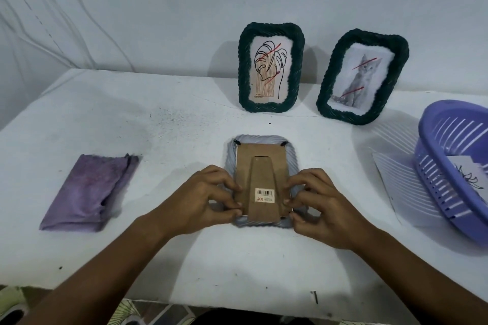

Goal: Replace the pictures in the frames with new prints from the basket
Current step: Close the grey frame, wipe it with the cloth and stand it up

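- Basket, purple slotted plastic, sat on table well right of the grip; held at least one white print with black line drawing, partly cut off by the picture's edge.
- Pale frame lay face down between both hands, long axis running away from the person, stand's wide end nearest the person.
- Frame looked like light grey-blue twisted rope rim; brown cardboard back with barcode sticker; two black tabs at far corners.
- Left hand pinched at near-left corner of the back, fingers curled.
- Right hand pinched at near-right corner, fingers curled.
- Beyond the grip, two dark green rope frames stood upright by the wall: leaf frame, cat frame tilted, both pictures marked with red strokes.
- Left of the grip, folded purple cloth lay flat.
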The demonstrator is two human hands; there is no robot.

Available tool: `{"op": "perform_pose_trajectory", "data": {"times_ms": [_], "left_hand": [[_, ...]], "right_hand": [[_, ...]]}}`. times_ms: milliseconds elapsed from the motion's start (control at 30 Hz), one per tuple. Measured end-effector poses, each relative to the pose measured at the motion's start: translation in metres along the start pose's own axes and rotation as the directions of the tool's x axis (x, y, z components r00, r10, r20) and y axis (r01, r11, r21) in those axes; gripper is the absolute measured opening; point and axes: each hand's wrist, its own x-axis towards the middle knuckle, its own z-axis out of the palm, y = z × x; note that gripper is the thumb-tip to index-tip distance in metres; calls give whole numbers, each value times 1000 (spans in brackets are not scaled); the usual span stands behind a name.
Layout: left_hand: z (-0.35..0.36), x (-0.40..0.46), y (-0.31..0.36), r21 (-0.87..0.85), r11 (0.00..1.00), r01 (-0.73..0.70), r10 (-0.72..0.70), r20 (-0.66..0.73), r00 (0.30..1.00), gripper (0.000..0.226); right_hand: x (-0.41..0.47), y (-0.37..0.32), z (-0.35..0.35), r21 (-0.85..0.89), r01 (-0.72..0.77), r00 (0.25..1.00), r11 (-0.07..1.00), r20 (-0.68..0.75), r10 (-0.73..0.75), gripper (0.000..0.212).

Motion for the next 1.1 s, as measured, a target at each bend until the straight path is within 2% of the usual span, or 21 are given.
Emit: {"op": "perform_pose_trajectory", "data": {"times_ms": [100,167,233,300,367,433,500,600,667,767,933,1000,1100], "left_hand": [[0,0,1,-9,999,33,-33,8,999,23],[-3,2,4,-13,998,57,-57,6,998,23],[-5,8,7,24,994,104,-103,-44,994,26],[-6,16,11,24,976,217,-212,-134,968,24],[-4,25,13,7,950,313,-307,-174,936,18],[-2,33,14,56,932,357,-346,-146,927,19],[-4,39,15,96,919,382,-368,-136,920,23],[-14,48,22,76,899,432,-423,-105,900,29],[-22,55,32,35,880,474,-471,-74,879,35],[-35,63,48,-127,808,576,-582,-11,813,47],[-57,62,60,-470,567,677,-750,45,660,61],[-66,60,58,-537,513,670,-763,72,642,59],[-75,55,53,-612,491,620,-734,92,672,44]], "right_hand": [[-1,-1,-1,41,-63,998,997,23,62,13],[1,-1,-4,105,-191,981,976,-3,192,18],[9,1,-6,105,-358,928,928,-75,366,24],[21,5,-7,59,-527,841,848,-105,530,35],[34,4,-8,28,-609,788,793,-94,609,37],[44,1,-8,37,-644,761,764,-73,645,32],[51,-2,-10,125,-686,713,717,-86,696,27],[62,-12,-18,402,-674,641,619,-98,761,20],[72,-24,-24,567,-587,654,578,-90,751,16],[85,-46,-28,697,-472,688,540,-91,720,15],[100,-67,-22,792,-382,750,477,-35,660,20],[103,-71,-19,795,-368,792,482,-3,610,21],[104,-67,-14,738,-394,827,548,25,562,23]]}}
